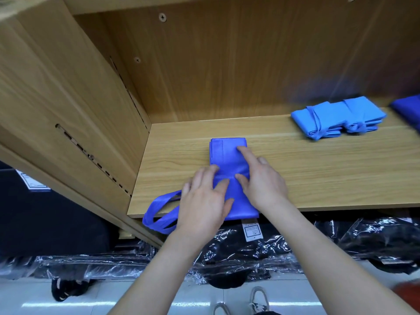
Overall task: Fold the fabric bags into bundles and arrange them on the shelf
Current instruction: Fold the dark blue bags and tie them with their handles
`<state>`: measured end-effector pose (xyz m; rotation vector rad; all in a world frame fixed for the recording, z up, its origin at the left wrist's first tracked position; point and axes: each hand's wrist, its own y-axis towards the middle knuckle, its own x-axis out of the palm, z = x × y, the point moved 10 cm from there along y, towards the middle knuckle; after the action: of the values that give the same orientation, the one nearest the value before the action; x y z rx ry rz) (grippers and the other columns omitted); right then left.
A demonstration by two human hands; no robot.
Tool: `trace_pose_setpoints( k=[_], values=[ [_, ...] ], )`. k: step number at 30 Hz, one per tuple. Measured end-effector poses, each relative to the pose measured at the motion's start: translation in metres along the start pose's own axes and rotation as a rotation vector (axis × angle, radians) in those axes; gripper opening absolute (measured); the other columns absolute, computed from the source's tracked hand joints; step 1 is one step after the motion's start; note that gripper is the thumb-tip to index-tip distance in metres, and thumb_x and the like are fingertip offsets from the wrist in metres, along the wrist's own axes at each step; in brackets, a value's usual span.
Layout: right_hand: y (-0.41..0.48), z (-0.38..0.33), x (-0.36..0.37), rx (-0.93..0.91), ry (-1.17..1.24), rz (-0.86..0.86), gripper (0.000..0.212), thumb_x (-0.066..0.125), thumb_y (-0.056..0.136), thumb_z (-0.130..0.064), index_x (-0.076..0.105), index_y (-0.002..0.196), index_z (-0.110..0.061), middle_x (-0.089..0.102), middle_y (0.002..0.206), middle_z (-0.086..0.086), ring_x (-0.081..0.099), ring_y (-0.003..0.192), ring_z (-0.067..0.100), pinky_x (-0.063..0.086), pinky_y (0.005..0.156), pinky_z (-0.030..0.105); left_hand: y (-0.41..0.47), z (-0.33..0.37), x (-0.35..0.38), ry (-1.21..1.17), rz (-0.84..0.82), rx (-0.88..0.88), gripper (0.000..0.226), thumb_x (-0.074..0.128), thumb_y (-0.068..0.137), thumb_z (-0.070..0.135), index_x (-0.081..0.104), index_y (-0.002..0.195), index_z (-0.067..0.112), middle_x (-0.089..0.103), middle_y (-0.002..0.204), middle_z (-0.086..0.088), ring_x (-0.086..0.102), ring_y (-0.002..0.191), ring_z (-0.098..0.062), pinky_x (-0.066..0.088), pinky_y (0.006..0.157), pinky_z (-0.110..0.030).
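Lying beneath both hands (203,201) (261,181), blue bag (227,153).

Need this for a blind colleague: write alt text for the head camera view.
The left hand and right hand press flat on a dark blue fabric bag folded into a narrow strip on a wooden shelf, its handles hanging over the front edge. A tied light blue bundle lies farther right on the shelf; black goods in clear plastic sit below.
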<state>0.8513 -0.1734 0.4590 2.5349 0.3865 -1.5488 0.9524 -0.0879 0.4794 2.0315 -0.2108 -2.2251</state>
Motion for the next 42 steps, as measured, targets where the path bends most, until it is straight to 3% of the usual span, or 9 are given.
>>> trace_pose_setpoints(
  k=[4,8,12,18,22,29,34,37,42],
  values=[
    [-0.001,-0.006,-0.007,-0.104,-0.011,0.158,0.044,0.064,0.088,-0.025,0.052,0.129,-0.035,0.037,0.125,0.002,0.043,0.112,0.025,0.043,0.084,0.036,-0.019,0.001,0.039,-0.038,-0.359,0.137,0.091,0.058,0.087,0.058,0.008,0.156,0.025,-0.008,0.162,0.006,-0.009,0.150,-0.013,0.003,0.122,-0.036],
    [-0.009,-0.019,0.003,-0.422,0.077,0.154,0.023,0.059,0.087,-0.021,0.071,0.106,-0.020,0.059,0.118,0.001,0.055,0.108,0.026,0.051,0.086,0.043,-0.012,0.001,0.027,-0.071,-0.243,0.158,0.072,0.058,0.093,0.035,0.021,0.154,0.025,0.011,0.163,0.003,0.013,0.149,-0.015,0.024,0.119,-0.037],
    [-0.019,-0.003,0.010,-0.448,0.305,-0.187,0.071,0.029,0.090,-0.072,0.067,0.122,-0.021,0.060,0.132,-0.010,0.047,0.130,0.003,0.034,0.111,0.025,-0.004,-0.008,0.013,-0.224,-0.240,0.138,0.061,0.055,0.093,0.022,0.033,0.149,0.033,0.030,0.157,0.009,0.027,0.144,-0.008,0.022,0.116,-0.023],
    [-0.031,0.010,0.011,-0.276,0.591,-0.457,0.077,0.041,0.067,-0.092,0.054,0.124,-0.042,0.060,0.129,-0.019,0.050,0.123,-0.007,0.035,0.104,0.014,0.004,-0.030,0.002,-0.501,-0.329,-0.002,0.023,0.063,0.089,0.033,0.062,0.112,0.037,0.070,0.087,0.009,0.062,0.084,-0.016,0.049,0.082,-0.036],
    [-0.027,0.013,0.010,-0.225,0.631,-0.381,0.073,0.074,0.073,-0.061,0.047,0.136,-0.038,0.064,0.128,-0.010,0.060,0.114,0.000,0.044,0.104,0.029,0.015,-0.044,-0.005,-0.727,-0.229,-0.117,0.021,0.065,0.084,0.046,0.057,0.094,0.029,0.065,0.077,0.006,0.059,0.075,-0.016,0.049,0.078,-0.038],
    [-0.029,0.014,-0.016,-0.127,0.493,0.183,0.056,0.069,0.089,-0.026,0.047,0.141,-0.023,0.061,0.101,-0.009,0.065,0.074,0.001,0.049,0.080,0.027,0.027,-0.053,-0.011,-0.593,-0.018,-0.277,0.039,0.065,0.088,0.043,0.044,0.116,0.024,0.065,0.083,0.003,0.060,0.080,-0.024,0.046,0.072,-0.036],
    [-0.021,0.001,-0.005,-0.115,0.368,0.128,0.051,0.056,0.096,-0.024,0.043,0.144,-0.015,0.058,0.127,0.006,0.061,0.103,0.026,0.043,0.089,0.029,0.038,-0.044,-0.013,-0.336,-0.080,-0.182,0.056,0.054,0.094,0.050,0.033,0.141,0.029,0.052,0.065,0.005,0.060,0.079,-0.031,0.045,0.070,-0.038],
    [-0.015,0.004,-0.001,-0.046,0.408,0.053,0.051,0.055,0.095,-0.019,0.043,0.144,-0.022,0.067,0.113,0.007,0.059,0.105,0.029,0.037,0.079,0.024,0.047,-0.044,-0.011,-0.189,-0.142,-0.135,0.066,0.049,0.093,0.056,0.026,0.149,0.030,0.063,0.096,0.001,0.055,0.107,-0.030,0.044,0.083,-0.038],
    [-0.014,-0.008,0.007,-0.048,0.373,-0.030,0.056,0.046,0.096,-0.012,0.035,0.149,-0.025,0.054,0.099,-0.015,0.034,0.127,0.022,0.028,0.099,0.021,0.062,-0.046,0.012,-0.302,-0.389,-0.141,0.044,0.063,0.086,0.055,0.059,0.121,0.028,0.068,0.109,0.003,0.059,0.103,-0.024,0.046,0.088,-0.036]
  ],
)
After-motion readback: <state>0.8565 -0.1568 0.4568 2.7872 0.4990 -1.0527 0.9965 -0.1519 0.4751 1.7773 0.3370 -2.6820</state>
